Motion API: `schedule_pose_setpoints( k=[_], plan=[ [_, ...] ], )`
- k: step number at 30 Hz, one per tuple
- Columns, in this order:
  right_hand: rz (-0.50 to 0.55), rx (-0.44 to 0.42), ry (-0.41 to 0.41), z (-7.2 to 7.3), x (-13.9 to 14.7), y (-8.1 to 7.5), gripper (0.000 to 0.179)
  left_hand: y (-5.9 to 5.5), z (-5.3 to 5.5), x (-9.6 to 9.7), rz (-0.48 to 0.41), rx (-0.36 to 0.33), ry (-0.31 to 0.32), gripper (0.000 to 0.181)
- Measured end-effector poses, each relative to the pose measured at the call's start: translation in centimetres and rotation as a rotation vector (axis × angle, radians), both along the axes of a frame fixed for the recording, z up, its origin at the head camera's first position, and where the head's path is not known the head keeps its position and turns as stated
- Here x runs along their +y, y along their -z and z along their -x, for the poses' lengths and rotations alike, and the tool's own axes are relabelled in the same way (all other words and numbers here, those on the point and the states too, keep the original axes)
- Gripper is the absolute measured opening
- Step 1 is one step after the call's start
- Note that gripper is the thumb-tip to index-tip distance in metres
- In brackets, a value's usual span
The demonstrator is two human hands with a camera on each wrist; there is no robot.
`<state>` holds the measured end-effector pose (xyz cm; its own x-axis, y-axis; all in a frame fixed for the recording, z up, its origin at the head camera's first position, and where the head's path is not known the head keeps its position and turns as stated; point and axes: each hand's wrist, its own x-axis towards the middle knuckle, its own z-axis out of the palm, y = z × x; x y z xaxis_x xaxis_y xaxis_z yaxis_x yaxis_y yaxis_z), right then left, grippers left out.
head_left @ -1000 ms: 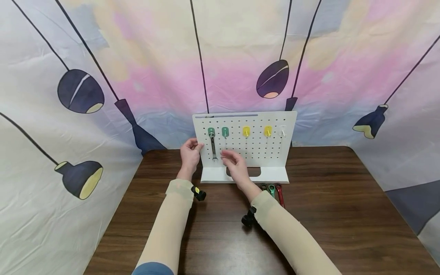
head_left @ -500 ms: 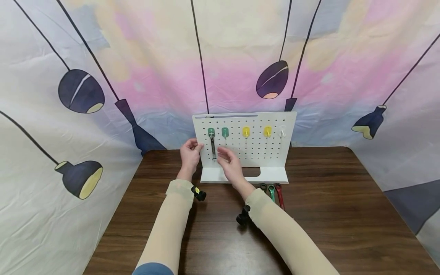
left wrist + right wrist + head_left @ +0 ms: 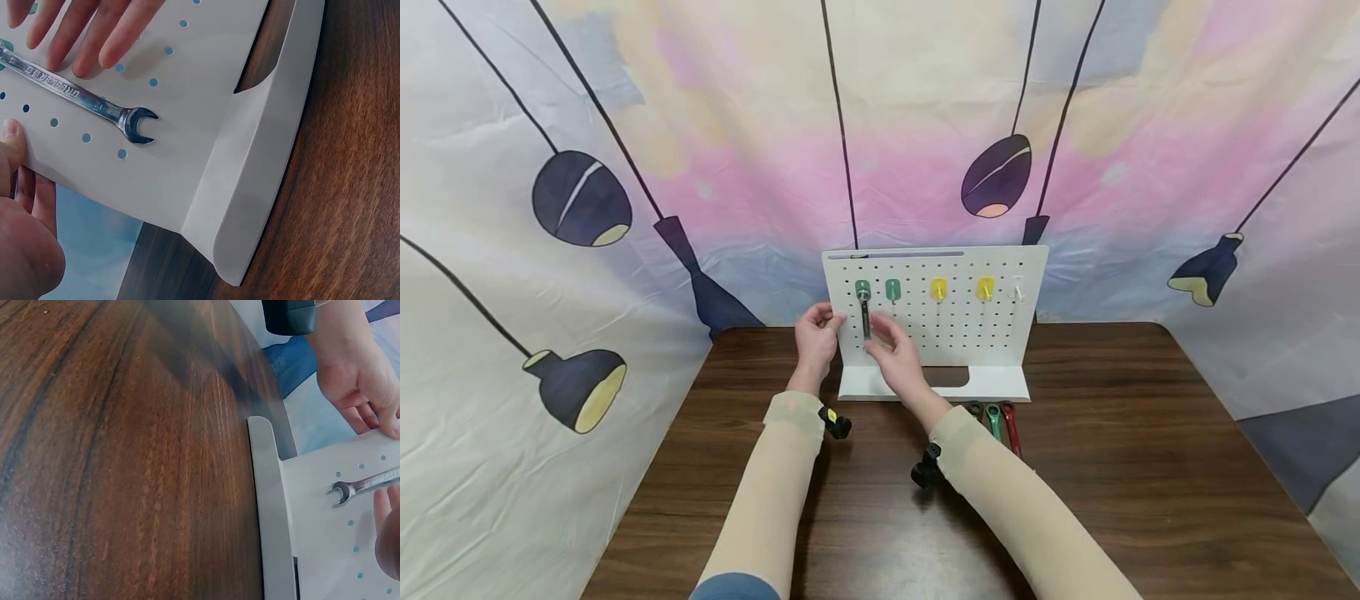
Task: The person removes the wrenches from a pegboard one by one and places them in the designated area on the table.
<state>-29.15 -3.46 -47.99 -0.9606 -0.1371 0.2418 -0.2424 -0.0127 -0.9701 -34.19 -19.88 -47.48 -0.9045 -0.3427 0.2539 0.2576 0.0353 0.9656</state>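
A white pegboard stand (image 3: 955,321) stands upright on the table. My left hand (image 3: 815,342) pinches its left edge, thumb on the front face and fingers behind. From the leftmost green hook (image 3: 862,286) hangs a silver combination wrench (image 3: 69,90), its open-ended jaw pointing down. My right hand (image 3: 897,357) is just right of the wrench's lower part, fingers loosely extended in front of the board. In the left wrist view the fingers of the right hand (image 3: 94,31) lie alongside the shaft without curling round it; whether they touch it I cannot tell.
Along the board hang another green hook (image 3: 892,289), two yellow hooks (image 3: 938,289) and a clear hook (image 3: 1017,287). In front of the base lie a dark wrench (image 3: 975,409), a green wrench (image 3: 993,417) and a red wrench (image 3: 1011,427). A patterned cloth hangs behind the wooden table (image 3: 1120,467).
My right hand has shifted left and slightly up, closer to the hanging wrench. The left hand has stayed on the board's edge.
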Motion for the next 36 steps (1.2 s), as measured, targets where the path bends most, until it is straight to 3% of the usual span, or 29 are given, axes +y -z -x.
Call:
schedule_pose_setpoints(
  k=[7,27,36],
  plan=[
    [0.020,-0.023,-0.028,0.3,0.0,-0.3,0.057,-0.1,0.2,0.2,-0.009,0.009,0.000,0.012],
    [0.102,-0.285,-0.102,0.8,-0.3,-1.7,0.050,0.1,0.0,-0.1,0.012,-0.008,0.001,0.010],
    [0.120,-0.325,-0.131,0.9,-0.2,-2.3,0.052,0.0,-0.1,0.0,0.014,-0.013,-0.008,0.009]
  ],
)
